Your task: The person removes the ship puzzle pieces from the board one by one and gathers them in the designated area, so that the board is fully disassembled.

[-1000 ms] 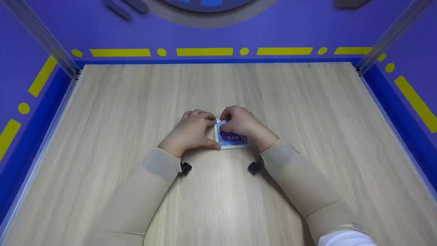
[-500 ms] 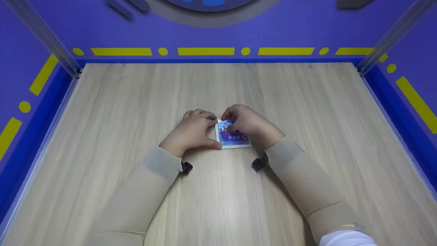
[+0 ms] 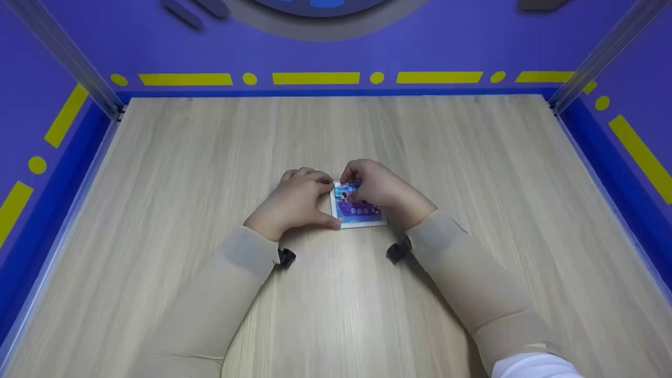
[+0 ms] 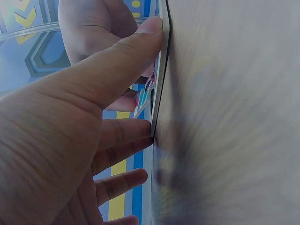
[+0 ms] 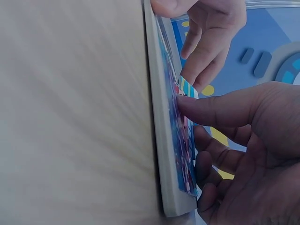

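A small picture puzzle in a white frame point(image 3: 362, 224) lies flat on the table, printed with a purple boat on blue. My left hand point(image 3: 294, 202) is at its left side, the thumb pressing the near corner and a forefinger touching the far one, with straight fingers. Over the puzzle's upper part, my right hand point(image 3: 380, 184) pinches a striped puzzle piece point(image 5: 189, 87) between thumb and curled fingers. Both wrist views show this piece tilted up from the frame; the left wrist view has the piece point(image 4: 141, 102) beyond my left thumb. My right hand covers the puzzle's upper right.
Pale wooden table point(image 3: 210, 147) surrounds the puzzle. Purple and blue panels with yellow marks, including the back panel point(image 3: 315, 58), border its far edge and both sides. A black wrist camera point(image 3: 286, 258) sits below my left wrist, another camera point(image 3: 399, 251) by the right.
My right hand has shifted slightly right and its thumb has drawn back, baring more of the boat picture. My left hand stays at the frame's left side.
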`<state>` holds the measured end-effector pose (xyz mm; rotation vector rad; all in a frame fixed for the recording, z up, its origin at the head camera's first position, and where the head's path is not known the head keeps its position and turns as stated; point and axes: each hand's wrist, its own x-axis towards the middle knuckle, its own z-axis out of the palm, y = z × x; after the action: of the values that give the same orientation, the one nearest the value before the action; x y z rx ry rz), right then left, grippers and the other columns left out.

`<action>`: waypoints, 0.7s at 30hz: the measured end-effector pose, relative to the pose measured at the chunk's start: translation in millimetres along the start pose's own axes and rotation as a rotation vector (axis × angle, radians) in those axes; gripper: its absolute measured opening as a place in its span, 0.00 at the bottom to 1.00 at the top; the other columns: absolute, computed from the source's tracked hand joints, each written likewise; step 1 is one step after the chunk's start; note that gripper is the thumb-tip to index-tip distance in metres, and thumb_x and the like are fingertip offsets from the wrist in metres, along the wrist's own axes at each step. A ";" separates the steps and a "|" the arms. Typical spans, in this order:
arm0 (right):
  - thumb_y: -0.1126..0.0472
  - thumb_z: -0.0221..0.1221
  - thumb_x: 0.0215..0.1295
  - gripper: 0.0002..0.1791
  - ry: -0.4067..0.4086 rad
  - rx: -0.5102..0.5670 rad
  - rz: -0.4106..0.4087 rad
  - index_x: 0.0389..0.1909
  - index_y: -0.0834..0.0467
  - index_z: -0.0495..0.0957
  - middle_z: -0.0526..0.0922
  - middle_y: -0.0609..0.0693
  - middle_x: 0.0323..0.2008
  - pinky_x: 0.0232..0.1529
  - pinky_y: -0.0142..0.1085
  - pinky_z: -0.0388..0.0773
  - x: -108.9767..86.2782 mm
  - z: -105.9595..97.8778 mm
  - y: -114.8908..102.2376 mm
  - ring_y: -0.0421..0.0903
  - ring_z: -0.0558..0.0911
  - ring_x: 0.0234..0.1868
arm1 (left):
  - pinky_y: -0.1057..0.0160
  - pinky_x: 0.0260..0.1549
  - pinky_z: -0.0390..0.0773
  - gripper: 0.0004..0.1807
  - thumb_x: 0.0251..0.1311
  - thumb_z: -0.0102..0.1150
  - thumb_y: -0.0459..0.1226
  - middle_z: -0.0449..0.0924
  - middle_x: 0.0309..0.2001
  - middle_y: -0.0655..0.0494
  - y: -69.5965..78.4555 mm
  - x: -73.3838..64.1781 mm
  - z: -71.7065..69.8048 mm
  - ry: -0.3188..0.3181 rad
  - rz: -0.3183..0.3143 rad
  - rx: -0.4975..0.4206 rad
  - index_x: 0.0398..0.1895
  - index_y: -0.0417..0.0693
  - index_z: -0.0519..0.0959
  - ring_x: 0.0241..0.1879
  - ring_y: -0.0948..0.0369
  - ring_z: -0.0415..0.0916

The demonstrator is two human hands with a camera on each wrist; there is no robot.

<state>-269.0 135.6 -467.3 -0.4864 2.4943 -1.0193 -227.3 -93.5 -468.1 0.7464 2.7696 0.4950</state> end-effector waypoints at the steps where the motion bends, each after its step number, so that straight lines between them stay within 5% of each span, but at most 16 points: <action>1: 0.76 0.73 0.64 0.17 0.005 0.001 -0.001 0.51 0.60 0.86 0.86 0.56 0.53 0.61 0.48 0.81 -0.1 0.1 -0.1 0.51 0.80 0.53 | 0.36 0.88 0.57 0.56 0.55 0.81 0.70 0.78 0.80 0.52 0.0 -0.1 0.0 0.000 0.000 0.003 0.80 0.46 0.80 0.84 0.45 0.66; 15: 0.73 0.74 0.62 0.15 0.027 0.014 -0.063 0.47 0.57 0.90 0.86 0.51 0.43 0.44 0.39 0.80 3.0 -2.3 4.4 0.47 0.80 0.44 | 0.36 0.88 0.56 0.56 0.56 0.81 0.69 0.77 0.81 0.51 -1.1 -0.4 -0.3 0.002 0.009 0.014 0.79 0.45 0.80 0.84 0.45 0.66; 21: 0.72 0.74 0.63 0.16 -0.002 0.009 -0.073 0.50 0.57 0.92 0.88 0.52 0.46 0.49 0.39 0.81 5.5 -3.8 8.2 0.48 0.81 0.46 | 0.37 0.89 0.56 0.56 0.57 0.81 0.69 0.76 0.81 0.50 -1.6 -1.0 -0.2 -0.003 0.009 0.005 0.80 0.43 0.79 0.85 0.45 0.65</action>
<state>-276.9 140.8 -472.0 -0.5793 2.4860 -1.0564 -227.2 -95.3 -468.4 0.7611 2.7671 0.4885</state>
